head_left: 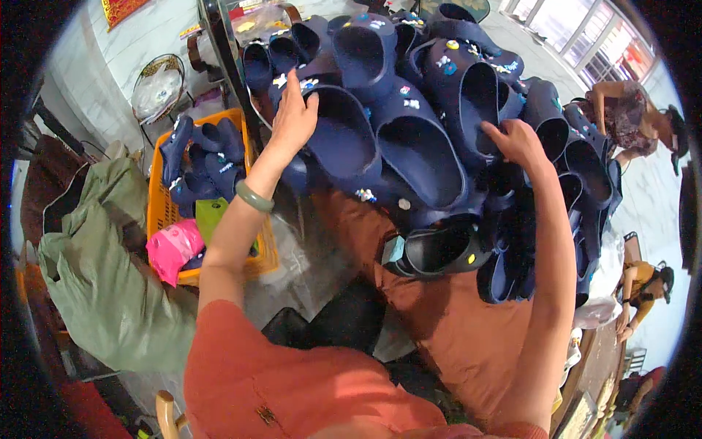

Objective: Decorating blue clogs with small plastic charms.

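Note:
A big heap of dark navy clogs with small colourful charms fills the table before me. My left hand (295, 121) has its fingers stretched out along the left side of the heap, by the rim of a large clog (340, 132). On the right, my right hand (518, 143) closes over the edge of another clog (479, 110), a fingertip at its opening; the heap hides part of this hand. Between my arms lies one more clog (439, 250) with a yellow charm, at the heap's near edge, beside a small light-blue piece (395, 251).
An orange plastic basket (155, 212) at left holds more clogs and a pink package (175, 245). Green cloth (102, 271) hangs beside it. Reddish-brown cloth (468, 329) covers the near table. Other people (640, 293) sit at the far right.

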Available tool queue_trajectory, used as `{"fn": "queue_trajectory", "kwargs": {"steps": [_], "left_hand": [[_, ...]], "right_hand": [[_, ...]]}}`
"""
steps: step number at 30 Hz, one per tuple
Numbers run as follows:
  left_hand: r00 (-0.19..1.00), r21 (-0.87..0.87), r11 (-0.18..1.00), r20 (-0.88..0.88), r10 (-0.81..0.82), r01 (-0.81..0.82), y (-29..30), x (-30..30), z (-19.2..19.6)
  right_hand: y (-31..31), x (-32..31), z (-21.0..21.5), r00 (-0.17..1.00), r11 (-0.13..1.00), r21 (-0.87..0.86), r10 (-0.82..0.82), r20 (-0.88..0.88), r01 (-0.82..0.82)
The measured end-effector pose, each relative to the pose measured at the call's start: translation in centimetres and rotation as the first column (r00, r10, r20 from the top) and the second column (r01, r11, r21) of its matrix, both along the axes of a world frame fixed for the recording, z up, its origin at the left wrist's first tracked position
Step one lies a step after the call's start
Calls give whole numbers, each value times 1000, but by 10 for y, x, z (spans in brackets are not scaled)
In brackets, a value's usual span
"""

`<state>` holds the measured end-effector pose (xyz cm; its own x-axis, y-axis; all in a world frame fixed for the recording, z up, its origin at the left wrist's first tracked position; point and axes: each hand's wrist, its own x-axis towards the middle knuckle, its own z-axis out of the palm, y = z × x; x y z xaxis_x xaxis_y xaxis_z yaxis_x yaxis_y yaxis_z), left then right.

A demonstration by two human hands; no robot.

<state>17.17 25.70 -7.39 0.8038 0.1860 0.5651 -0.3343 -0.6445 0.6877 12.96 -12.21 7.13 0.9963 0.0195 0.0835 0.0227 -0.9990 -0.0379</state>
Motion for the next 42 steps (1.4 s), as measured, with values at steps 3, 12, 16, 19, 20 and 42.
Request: {"fn": "queue_trajectory", "kwargs": {"steps": [3, 12, 16, 19, 20, 42], "left_hand": [[979, -290, 935, 50, -198, 204, -11, -1, -1], [980, -668, 728, 12, -198, 155, 5, -63, -6], [974, -528, 819, 82, -212, 223, 4, -61, -21], [955, -47, 998, 293, 46, -34, -22, -85, -2], [877, 64, 998, 481, -7, -26, -46, -113, 13], [137, 81, 112, -689, -711, 990, -298, -238, -52]], "right_hand": [[-61, 38, -29, 955, 974, -102, 221, 198, -204], [-149, -223, -46, 976, 977, -212, 81, 201, -37], [-271, -449, -178, 707, 601, 782, -625, 331, 165], [-250, -571, -217, 920, 911, -179, -334, 207, 372], [-201, -579, -223, 775, 799, 243, -597, 209, 550], [-131, -468, -199, 706, 397, 873, -703, 90, 283]]}}
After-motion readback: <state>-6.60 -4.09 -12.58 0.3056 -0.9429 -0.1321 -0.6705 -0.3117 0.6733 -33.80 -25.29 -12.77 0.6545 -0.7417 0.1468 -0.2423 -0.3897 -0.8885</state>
